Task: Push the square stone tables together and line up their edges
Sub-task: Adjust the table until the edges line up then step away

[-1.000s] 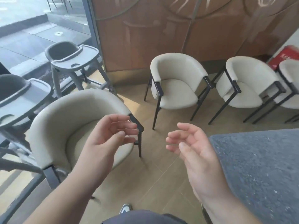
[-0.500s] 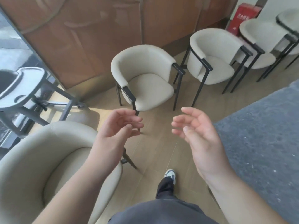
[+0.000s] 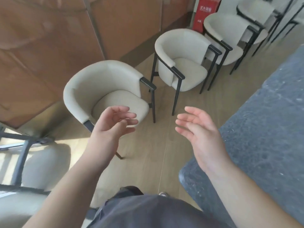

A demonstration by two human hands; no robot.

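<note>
A dark grey speckled stone table fills the right side of the head view, its rounded near corner low at centre right. Only this one table shows. My right hand hovers in the air just left of the table's edge, palm turned inward, fingers loosely extended, holding nothing. My left hand floats over the wooden floor in front of a chair, fingers relaxed and slightly curled, empty. Neither hand touches the table.
Cream armchairs with black frames stand along the wood-panelled wall: one just beyond my left hand, another behind it, more at top right. A red box sits by the wall. Another cream chair is at lower left.
The view has swung rightward along the row of chairs, and more of the stone table's edge and corner has come into sight. Both hands stay raised and empty.
</note>
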